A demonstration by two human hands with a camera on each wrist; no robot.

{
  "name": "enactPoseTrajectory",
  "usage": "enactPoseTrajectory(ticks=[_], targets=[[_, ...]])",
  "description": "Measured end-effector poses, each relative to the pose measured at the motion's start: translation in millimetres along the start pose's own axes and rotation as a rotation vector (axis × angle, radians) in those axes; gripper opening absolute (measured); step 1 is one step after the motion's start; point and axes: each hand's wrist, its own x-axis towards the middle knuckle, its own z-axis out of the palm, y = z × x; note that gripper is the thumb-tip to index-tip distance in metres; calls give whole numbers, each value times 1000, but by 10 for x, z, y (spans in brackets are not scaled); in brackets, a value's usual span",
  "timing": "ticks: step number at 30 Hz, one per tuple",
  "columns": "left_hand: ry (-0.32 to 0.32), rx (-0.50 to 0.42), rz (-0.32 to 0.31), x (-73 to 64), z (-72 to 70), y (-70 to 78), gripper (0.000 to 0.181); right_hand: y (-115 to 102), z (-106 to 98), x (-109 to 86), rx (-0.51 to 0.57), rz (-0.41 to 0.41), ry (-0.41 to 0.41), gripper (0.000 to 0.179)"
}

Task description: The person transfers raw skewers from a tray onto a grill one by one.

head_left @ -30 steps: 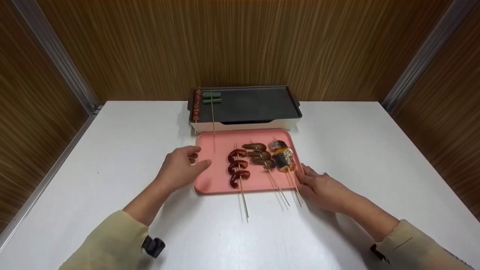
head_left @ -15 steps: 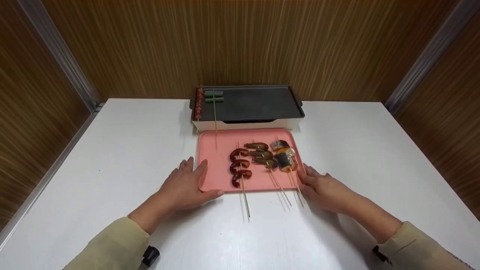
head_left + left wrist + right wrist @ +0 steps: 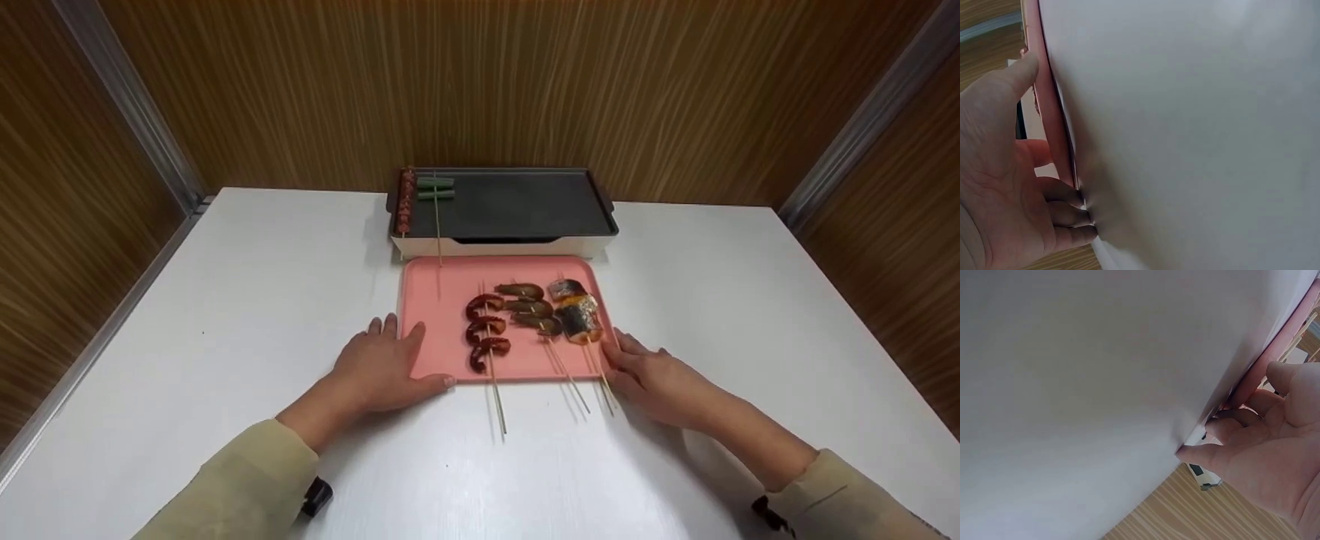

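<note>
plainly, left hand [image 3: 379, 371], right hand [image 3: 661, 384] unclenched against pink tray [image 3: 444, 319]; sleeve marking [image 3: 927, 523] illegible

A white table [image 3: 712, 300] carries a pink tray [image 3: 444, 330] and a black-topped griddle [image 3: 529, 206].

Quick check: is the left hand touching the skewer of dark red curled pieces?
Apart: the head view shows bare pink tray between the left hand and the skewer of dark red curled pieces.

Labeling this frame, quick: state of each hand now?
Left hand: open, touching the pink tray at its near left corner.
Right hand: open, touching the tray's right edge.
</note>
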Motion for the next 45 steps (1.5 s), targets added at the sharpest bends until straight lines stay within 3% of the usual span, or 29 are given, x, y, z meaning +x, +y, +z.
enactPoseTrajectory(ticks=[7,15,20,25,34,45], targets=[[-23,33,20,31,-21,44,101,-13,-106,-65,117,59,-8,61],[-20,67,30,41,1,39,101,-133,-289,-159,336,216,97,58],[-45,53,26,41,-26,31,102,-179,-276,-171,590,327,52,54],[-41,82,26,21,-65,3,103,-213,-234,-108,719,391,-26,55],[-45,91,26,18,-53,-25,102,-191,-151,-8,918,422,-168,64],[-59,87,25,41,-46,-15,103,-145,-114,-4,1035,396,-209,56]])
